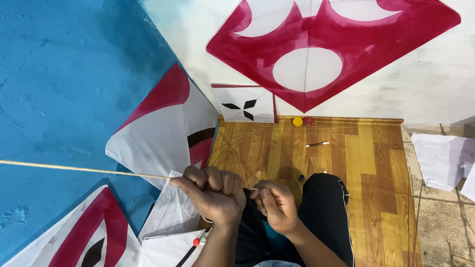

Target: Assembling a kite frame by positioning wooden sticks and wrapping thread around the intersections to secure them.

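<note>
My left hand is closed around a long thin bamboo stick that runs out to the left edge of the view, in front of the blue wall. My right hand pinches the stick's short right end just beside the left fist. Both hands hover above my knee in black trousers. A white and red paper kite leans on the wall right behind the left hand.
A large red and white kite hangs on the white wall. A small kite with black marks stands below it. Thin sticks, a pen, a yellow cap and white paper sheets lie on the wood-pattern floor.
</note>
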